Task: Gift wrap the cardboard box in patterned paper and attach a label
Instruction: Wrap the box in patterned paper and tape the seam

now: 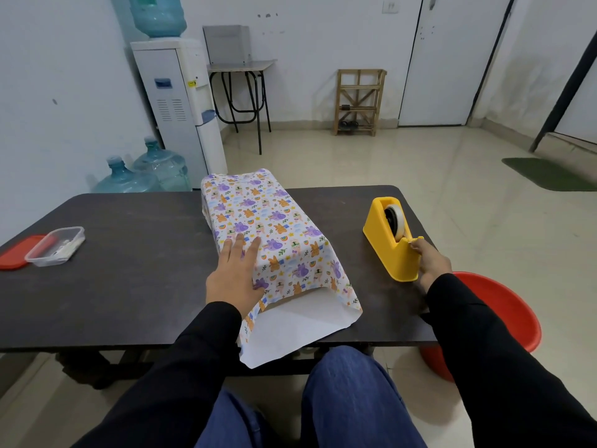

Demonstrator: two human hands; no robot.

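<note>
Patterned paper (274, 221), white with purple and orange animals, is draped over the box on the dark table (135, 286); the cardboard itself is hidden. The near end of the paper hangs open, with its white underside (290, 331) reaching over the table's front edge. My left hand (234, 273) lies flat on the paper's near left side, fingers straight, pressing it down. My right hand (431, 261) is at the cutter end of the yellow tape dispenser (389, 237), fingertips pinching the tape end there. The tape roll (395, 221) sits in the dispenser.
A clear plastic container (55, 245) with small items stands at the table's left, its red lid (16, 252) beside it. A red tub (504, 318) is on the floor at the right. My knees are under the table's front edge.
</note>
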